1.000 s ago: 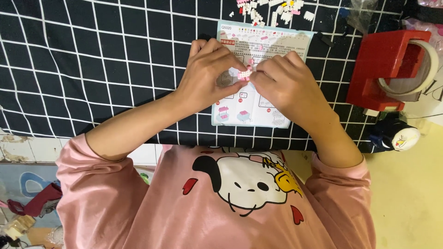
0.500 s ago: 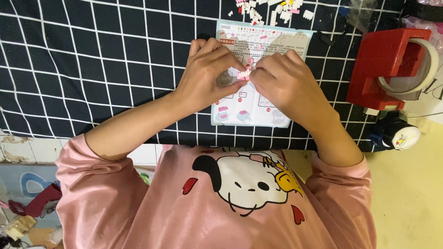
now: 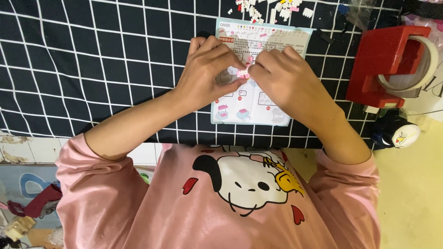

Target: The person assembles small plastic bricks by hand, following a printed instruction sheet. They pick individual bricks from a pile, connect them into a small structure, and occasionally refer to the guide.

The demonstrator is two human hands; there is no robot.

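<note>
Head view looks straight down on a black cloth [image 3: 92, 60] crossed by a white grid, which covers most of the table. Nearest the camera is the person's pink sweatshirt [image 3: 221, 203] with a cartoon dog printed on the chest, its sleeves pushed up the forearms. At the right edge of the cloth stands a red tape dispenser [image 3: 385, 64] holding a roll of clear tape, and just below it lies a small dark round thing with a white face [image 3: 401, 133], too small to tell apart further. On the cloth in the middle lies a folded instruction sheet [image 3: 251, 108] with small step drawings, partly covered by both hands. Along the top edge, just above the sheet, is a scatter of loose bricks [image 3: 270, 7] in white and pink. The left hand [image 3: 207, 74] and the right hand [image 3: 286, 80] meet over the sheet, fingertips touching, and together they pinch a tiny pink and white brick piece [image 3: 242, 74] held just above the paper.
</note>
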